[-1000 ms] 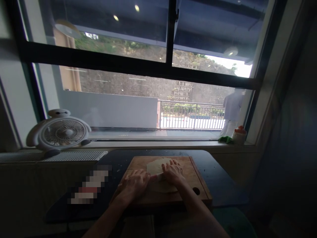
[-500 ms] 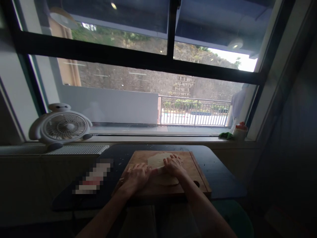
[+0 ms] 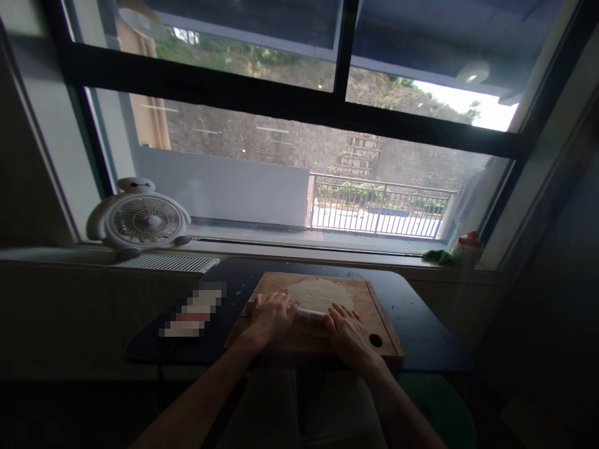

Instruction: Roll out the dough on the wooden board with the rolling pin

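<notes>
A pale rolling pin (image 3: 312,313) lies crosswise on a flat, roundish sheet of dough (image 3: 322,293). My left hand (image 3: 271,318) presses over its left end, fingers curved forward. On the other end rests my right hand (image 3: 347,327), its fingers bent over the pin. Between the hands the middle of the pin shows, with faint markings on it. The dough spreads beyond the pin on a wooden cutting board (image 3: 367,305), which has a round hole near its right front corner. My hands and the pin cover the dough's near part.
The board lies on a dark table (image 3: 430,337). A blurred-out flat item (image 3: 196,312) is at the table's left. A white fan (image 3: 150,221) stands by the window at left. On the sill at right are a bottle (image 3: 467,249) and a green cloth (image 3: 437,255).
Both hands have drawn the rolling pin back toward me across the dough, baring more of its far part. The view has tilted and shifted slightly.
</notes>
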### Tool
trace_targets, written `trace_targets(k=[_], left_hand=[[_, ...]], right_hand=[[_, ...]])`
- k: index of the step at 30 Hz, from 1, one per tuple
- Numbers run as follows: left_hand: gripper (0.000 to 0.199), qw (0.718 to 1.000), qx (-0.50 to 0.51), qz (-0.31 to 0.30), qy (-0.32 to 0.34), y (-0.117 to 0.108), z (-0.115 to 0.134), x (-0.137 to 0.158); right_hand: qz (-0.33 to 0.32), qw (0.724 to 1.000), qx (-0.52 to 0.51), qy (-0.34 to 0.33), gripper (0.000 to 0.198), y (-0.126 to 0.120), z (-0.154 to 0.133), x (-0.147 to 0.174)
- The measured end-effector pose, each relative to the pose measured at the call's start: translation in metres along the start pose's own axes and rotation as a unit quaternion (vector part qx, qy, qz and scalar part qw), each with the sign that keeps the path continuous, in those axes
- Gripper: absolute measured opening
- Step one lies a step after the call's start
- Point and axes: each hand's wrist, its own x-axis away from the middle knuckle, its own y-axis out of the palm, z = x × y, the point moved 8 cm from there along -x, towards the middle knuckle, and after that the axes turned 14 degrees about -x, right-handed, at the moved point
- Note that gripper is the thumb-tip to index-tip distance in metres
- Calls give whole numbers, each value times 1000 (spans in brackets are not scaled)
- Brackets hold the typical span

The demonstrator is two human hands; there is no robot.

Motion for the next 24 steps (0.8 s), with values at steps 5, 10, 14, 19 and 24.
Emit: trace_targets(k=[5, 10, 14, 19, 24], left_hand=[[43, 1000, -4, -30, -1, 7, -3, -2], [42, 1000, -13, -13, -1, 4, -2, 2], [41, 999, -8, 28, 27, -10, 7, 15], [42, 999, -13, 18, 41, -8, 11, 18], [40, 998, -54, 3, -13, 8, 3, -20]], right_hand=[[-6, 998, 37, 58, 50, 0, 11, -65], [28, 998, 40, 34, 49, 3, 6, -51], [61, 997, 52, -17, 48, -2, -8, 11], [44, 997, 62, -26, 51, -4, -15, 19], [20, 997, 56, 40, 49, -1, -1, -41]])
